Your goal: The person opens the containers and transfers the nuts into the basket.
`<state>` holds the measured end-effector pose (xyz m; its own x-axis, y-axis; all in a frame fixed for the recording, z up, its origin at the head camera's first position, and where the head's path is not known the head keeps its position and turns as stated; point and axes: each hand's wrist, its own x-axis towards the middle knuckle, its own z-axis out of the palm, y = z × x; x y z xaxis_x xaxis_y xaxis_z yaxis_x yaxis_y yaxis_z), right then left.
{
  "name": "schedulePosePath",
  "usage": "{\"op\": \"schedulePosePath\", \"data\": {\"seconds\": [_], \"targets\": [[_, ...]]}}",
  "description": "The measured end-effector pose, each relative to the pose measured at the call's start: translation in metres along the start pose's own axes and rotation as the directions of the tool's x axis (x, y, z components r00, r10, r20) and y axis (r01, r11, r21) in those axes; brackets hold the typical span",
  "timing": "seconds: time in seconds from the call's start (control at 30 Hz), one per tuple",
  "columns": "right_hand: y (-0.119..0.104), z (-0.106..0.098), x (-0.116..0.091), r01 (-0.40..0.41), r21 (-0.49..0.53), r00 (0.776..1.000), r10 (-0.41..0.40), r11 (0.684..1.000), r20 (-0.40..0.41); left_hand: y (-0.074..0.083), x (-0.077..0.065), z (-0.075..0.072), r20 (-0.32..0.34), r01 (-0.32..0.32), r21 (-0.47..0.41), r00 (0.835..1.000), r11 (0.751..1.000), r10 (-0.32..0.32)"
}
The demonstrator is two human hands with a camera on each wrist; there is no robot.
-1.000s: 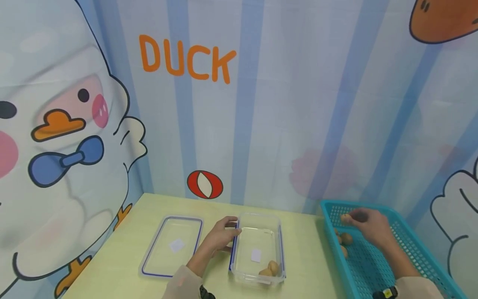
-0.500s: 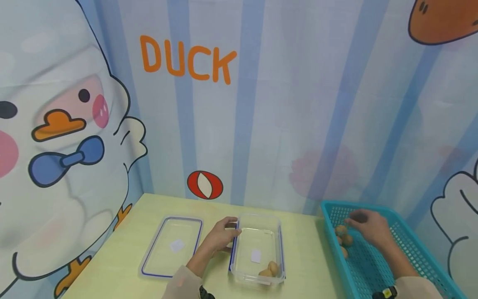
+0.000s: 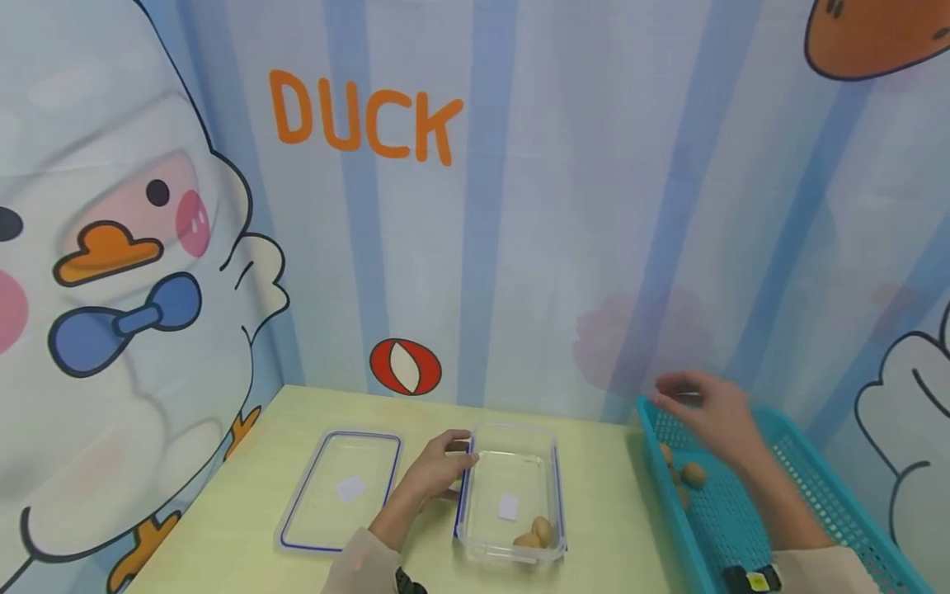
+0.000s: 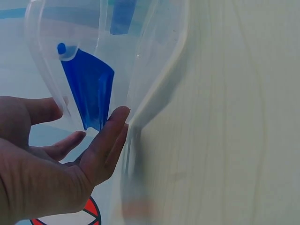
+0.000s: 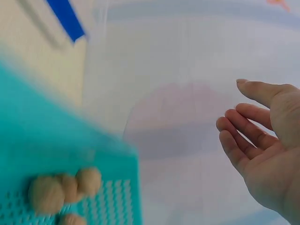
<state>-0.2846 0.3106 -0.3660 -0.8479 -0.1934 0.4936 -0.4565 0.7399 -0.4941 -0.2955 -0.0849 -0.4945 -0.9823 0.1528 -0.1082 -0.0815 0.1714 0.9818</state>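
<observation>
In the head view, the fingers of the left hand (image 3: 434, 469) rested against the near side of the clear box (image 3: 493, 478), loosely spread rather than clenched. Just right of those fingertips, inside the box's near right corner, lay two brown round pieces (image 3: 543, 530); left of the hand lay the lid (image 3: 340, 466), off. The right hand (image 3: 716, 419) was above the far end of the blue basket (image 3: 736, 505), and below its fingers lay more brown pieces (image 3: 693, 475).

In the left wrist view, the fingers touched the box wall beside a blue latch (image 4: 89, 89).

In the right wrist view, thumb and fingers stood apart, holding nothing. The basket was blurred, but its pieces seemed to number four.

As judged, the filling was partly done: two pieces in, about four left, lid not yet on. Count: one box, one lid, one basket.
</observation>
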Motion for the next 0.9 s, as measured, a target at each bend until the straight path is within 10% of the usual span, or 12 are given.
{"op": "schedulePosePath", "data": {"seconds": [0.2,0.47,0.9], "targets": [[-0.041,0.023,0.002,0.161,0.072,0.987,-0.161,0.984,-0.001,0.000,0.000,0.000,0.004,0.002,-0.007,1.000,1.000,-0.002],[-0.068,0.064,-0.002,0.157,0.170,0.971,-0.184,0.973,0.155,0.001,0.000,-0.002,0.003,0.002,-0.001,1.000,1.000,-0.002],[-0.075,0.113,-0.014,0.183,0.235,0.871,-0.269,0.955,0.412,0.001,-0.001,-0.002,0.010,-0.003,-0.002,1.000,1.000,0.003]]}}
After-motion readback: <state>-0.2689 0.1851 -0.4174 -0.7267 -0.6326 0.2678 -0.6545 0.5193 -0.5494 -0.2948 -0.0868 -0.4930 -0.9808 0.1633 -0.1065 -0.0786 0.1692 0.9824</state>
